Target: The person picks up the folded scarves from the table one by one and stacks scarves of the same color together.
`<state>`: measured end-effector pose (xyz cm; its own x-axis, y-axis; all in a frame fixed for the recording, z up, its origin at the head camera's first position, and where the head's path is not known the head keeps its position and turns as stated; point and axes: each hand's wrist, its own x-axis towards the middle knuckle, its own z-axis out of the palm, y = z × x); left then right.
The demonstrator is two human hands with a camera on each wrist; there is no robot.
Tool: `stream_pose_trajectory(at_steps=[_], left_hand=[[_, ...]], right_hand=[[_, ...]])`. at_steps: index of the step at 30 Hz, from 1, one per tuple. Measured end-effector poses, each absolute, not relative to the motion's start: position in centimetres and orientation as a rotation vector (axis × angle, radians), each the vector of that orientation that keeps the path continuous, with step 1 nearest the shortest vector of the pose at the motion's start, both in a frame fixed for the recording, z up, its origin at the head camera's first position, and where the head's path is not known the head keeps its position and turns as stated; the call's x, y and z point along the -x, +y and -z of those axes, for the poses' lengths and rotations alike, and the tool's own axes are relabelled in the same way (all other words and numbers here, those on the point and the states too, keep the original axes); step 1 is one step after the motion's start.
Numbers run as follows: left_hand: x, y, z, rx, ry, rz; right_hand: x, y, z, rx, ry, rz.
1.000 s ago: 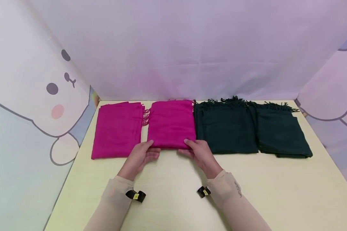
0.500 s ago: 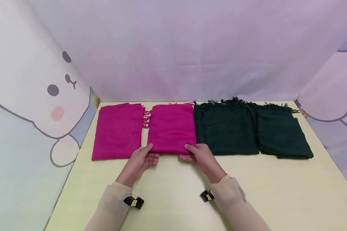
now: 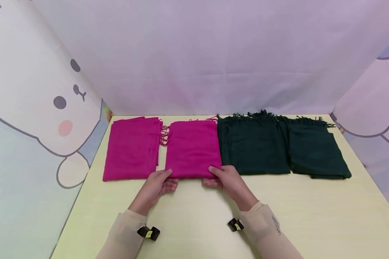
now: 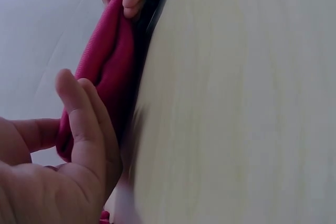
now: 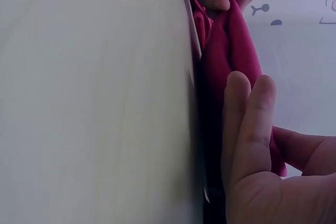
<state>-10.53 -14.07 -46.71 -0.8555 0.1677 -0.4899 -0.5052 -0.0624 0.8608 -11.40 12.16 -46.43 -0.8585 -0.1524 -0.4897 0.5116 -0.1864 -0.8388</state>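
Note:
A folded magenta scarf (image 3: 193,147) lies in the middle of the row, its near edge between both hands. My left hand (image 3: 155,186) pinches the near left corner, thumb on top and fingers along the front fold. At the near right corner my right hand (image 3: 228,183) grips the same scarf the same way. In the left wrist view the scarf's rounded front fold (image 4: 107,72) shows between thumb and fingers. From the right wrist, the scarf (image 5: 231,51) appears with its layers stacked, the thumb partly hidden behind it.
Another folded magenta scarf (image 3: 131,151) with fringe lies to the left. Two dark green fringed scarves (image 3: 257,147) lie to the right, the nearer one against the held scarf's right side. All rest on a pale wooden table (image 3: 188,223) before a white backdrop (image 3: 214,54).
Both hands have drawn the middle magenta scarf toward the near side of the table, keeping hold of its near corners. The other scarves have stayed in place.

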Motion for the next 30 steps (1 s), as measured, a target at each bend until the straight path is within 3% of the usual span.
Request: stream_pose_trajectory(at_steps=[30], left_hand=[[8.3,-14.4,46.5,0.206,1.822,-1.873]], right_hand=[[9.3,13.3,46.3,-0.23,1.777,1.89]])
